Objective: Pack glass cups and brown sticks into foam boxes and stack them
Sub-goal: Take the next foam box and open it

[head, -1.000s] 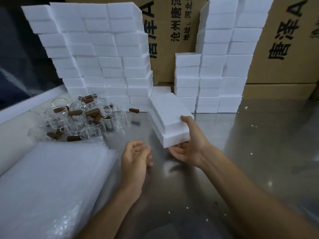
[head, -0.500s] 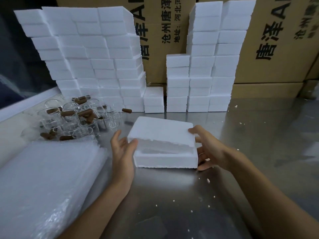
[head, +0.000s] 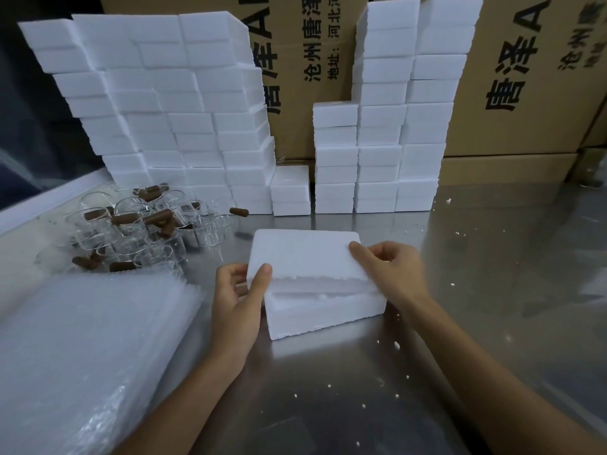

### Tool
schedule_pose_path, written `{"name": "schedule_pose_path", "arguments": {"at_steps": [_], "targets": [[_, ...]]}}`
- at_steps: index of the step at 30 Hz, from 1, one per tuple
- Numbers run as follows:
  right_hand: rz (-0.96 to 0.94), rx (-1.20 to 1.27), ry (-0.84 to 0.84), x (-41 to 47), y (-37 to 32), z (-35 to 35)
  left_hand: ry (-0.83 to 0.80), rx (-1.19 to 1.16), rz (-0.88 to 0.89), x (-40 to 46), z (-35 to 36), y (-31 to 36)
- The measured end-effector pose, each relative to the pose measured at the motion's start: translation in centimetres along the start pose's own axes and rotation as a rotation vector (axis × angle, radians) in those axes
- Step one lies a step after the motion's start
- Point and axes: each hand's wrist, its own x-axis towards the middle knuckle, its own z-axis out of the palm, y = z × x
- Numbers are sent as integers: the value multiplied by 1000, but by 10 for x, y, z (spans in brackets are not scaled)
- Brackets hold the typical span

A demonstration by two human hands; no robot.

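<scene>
A white foam box [head: 323, 310] lies on the steel table in front of me. Its lid [head: 302, 254] is raised off the base at the near edge, leaving a gap. My left hand [head: 238, 297] grips the lid's left end, thumb on top and fingers underneath. My right hand [head: 391, 270] pinches the lid's right end. A cluster of clear glass cups [head: 141, 231] with several brown sticks [head: 126, 219] among them sits at the left, behind my left hand. One brown stick [head: 238, 211] lies apart next to the cups.
Tall stacks of foam boxes stand at the back left [head: 170, 110] and back centre [head: 391, 126], before cardboard cartons [head: 525, 77]. A pile of bubble-wrap sheets [head: 82, 349] covers the near left. Foam crumbs dot the table [head: 492, 290].
The foam box came from my right hand down onto the table. Both hands closed onto the lid's ends, and the lid has lifted further from the base.
</scene>
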Motion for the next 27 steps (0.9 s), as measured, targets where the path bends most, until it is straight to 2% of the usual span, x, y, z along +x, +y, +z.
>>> {"name": "schedule_pose_path", "arguments": {"at_steps": [6, 13, 16, 20, 27], "targets": [[-118, -88, -123, -8, 1, 8, -1, -4, -7, 2, -1, -2], [-86, -80, -289, -6, 7, 6, -156, -35, -35, 3, -4, -1], [-47, -62, -320, -5, 8, 7, -241, 74, -37, 3, -7, 3], [-5, -45, -295, -6, 6, 6, -273, 283, -101, 14, -9, 0], [72, -144, -121, -6, 8, 10, -232, 410, -149, 22, -7, 1]]}}
